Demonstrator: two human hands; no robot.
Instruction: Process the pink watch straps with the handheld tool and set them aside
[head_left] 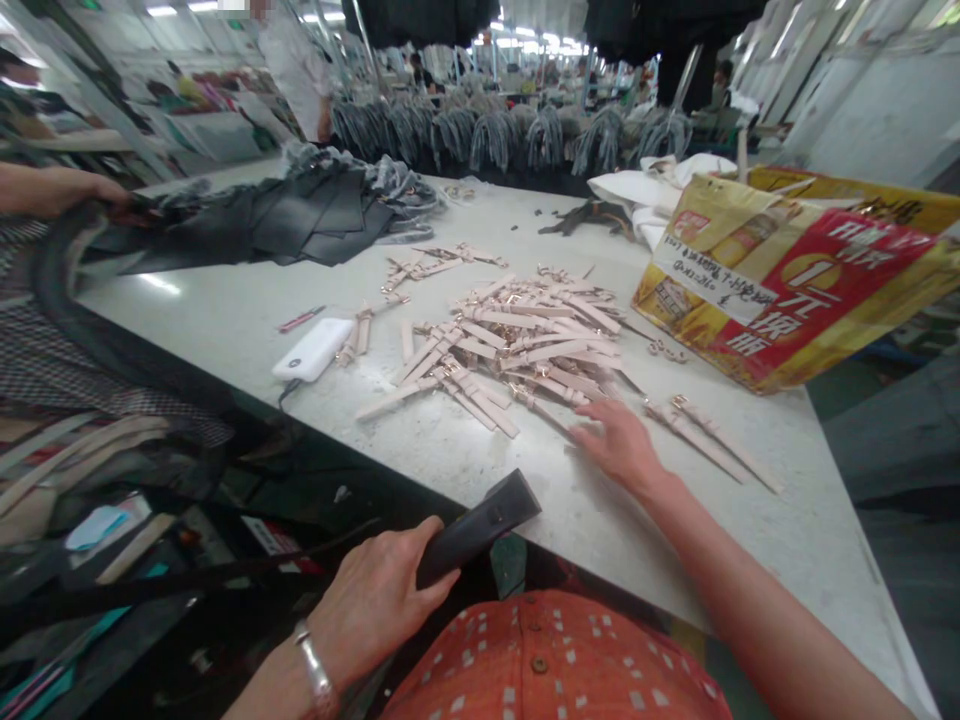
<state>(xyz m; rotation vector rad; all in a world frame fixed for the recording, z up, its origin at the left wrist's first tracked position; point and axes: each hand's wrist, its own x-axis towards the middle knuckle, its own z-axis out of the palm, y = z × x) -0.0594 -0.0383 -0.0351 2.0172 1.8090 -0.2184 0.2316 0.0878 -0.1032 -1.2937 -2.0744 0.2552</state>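
Probably light and bendable, the pale buckled straps (pixel 536 355) lie heaped on the desk (pixel 225 320), best pinched by their tails. The right hand (pixel 622 447) has fingers at one strap's end, grip unclear; the left hand (pixel 382 580) clasps a black leather-like piece (pixel 484 525).

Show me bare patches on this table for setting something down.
The tabletop is bare in two patches: right of the right forearm, in front of the two separate straps; and left of the white device, in front of the dark sheets. The strap pile crowds the middle, those sheets the left rear, the yellow bag the right rear.
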